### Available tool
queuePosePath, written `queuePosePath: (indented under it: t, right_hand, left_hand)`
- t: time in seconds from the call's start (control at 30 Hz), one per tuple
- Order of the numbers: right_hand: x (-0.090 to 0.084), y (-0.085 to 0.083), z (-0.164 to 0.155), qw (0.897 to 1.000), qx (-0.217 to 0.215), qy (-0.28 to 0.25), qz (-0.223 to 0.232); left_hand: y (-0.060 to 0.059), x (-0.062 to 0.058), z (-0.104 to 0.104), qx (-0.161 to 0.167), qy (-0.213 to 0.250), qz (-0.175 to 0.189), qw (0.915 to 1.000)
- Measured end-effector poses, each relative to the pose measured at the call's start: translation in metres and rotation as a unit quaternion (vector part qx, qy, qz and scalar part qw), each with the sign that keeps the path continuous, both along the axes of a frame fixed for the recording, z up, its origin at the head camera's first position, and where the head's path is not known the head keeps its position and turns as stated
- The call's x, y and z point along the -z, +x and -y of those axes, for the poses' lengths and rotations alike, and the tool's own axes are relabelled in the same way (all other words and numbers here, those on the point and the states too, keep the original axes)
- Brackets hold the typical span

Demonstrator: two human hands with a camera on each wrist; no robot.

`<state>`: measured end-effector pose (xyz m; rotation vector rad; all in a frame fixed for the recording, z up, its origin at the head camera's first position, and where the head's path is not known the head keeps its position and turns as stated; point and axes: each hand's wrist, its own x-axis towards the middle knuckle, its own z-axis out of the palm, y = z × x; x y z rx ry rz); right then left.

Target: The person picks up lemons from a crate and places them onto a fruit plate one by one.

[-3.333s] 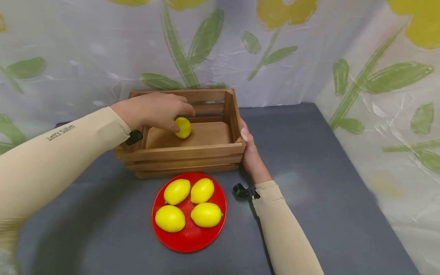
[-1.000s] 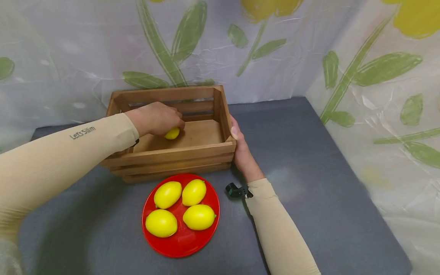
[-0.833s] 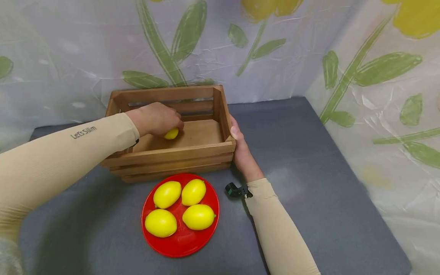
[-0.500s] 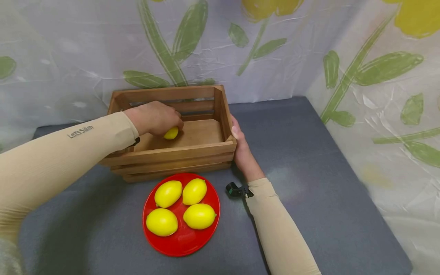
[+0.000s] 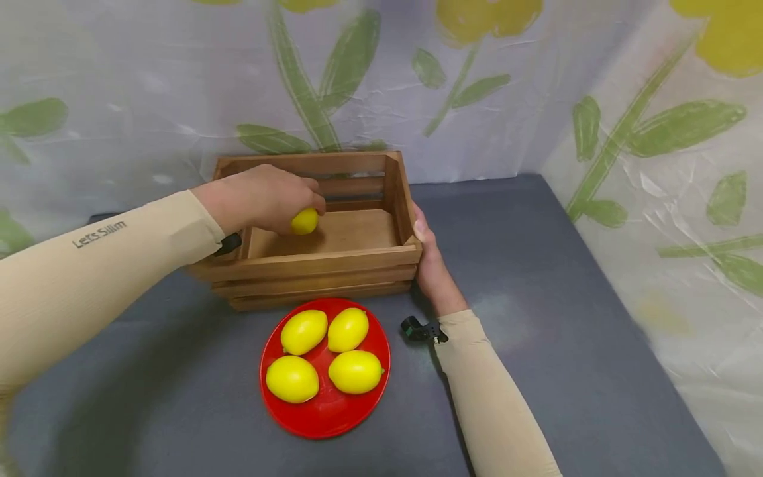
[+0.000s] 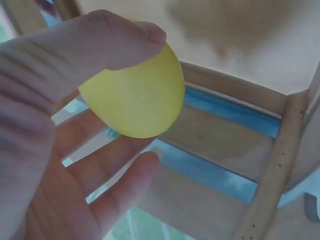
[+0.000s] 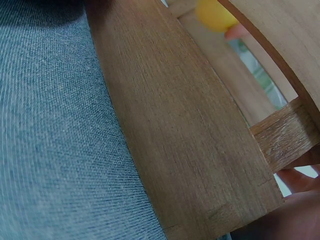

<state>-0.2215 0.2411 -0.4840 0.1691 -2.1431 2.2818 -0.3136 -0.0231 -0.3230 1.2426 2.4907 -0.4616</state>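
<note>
My left hand is inside the wooden crate and pinches a yellow lemon. In the left wrist view the thumb lies over the lemon, and the other fingers spread out beneath and behind it. That lemon appears raised off the crate's floor. My right hand grips the crate's right end from outside, its thumb by the top rim; its other fingers are mostly hidden in the head view. A red plate in front of the crate bears several lemons.
All this stands on a dark grey tabletop. Behind and at the right hangs a plastic sheet printed with yellow flowers and green leaves. The crate has slatted sides with gaps. Black wrist cameras are strapped on over beige sleeves.
Half a second ago the left hand and lemon were lower, near the crate's floor; they have now risen slightly. The right hand still grips the crate. The head view has shifted a little.
</note>
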Motion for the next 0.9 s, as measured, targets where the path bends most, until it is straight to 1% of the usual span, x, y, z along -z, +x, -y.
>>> queuePosePath:
  t: [0.27,0.47,0.67,0.9]
  right_hand:
    - [0.001,0.002,0.002,1.0,-0.003,-0.005,0.0]
    - [-0.002,0.003,0.003,1.0,-0.003,-0.011,-0.008]
    - [-0.001,0.003,0.002,1.0,0.0,-0.021,-0.014]
    - [-0.001,0.002,0.005,1.0,0.01,-0.026,-0.002]
  left_hand:
    - [0.013,-0.012,0.018,0.012,0.041,-0.027,0.9987]
    - [0.028,-0.027,0.025,0.009,0.062,-0.048,0.9969]
    - [0.048,-0.041,0.029,0.01,0.08,-0.06,0.9949]
    - [0.079,-0.058,0.031,0.031,0.094,-0.076,0.9922]
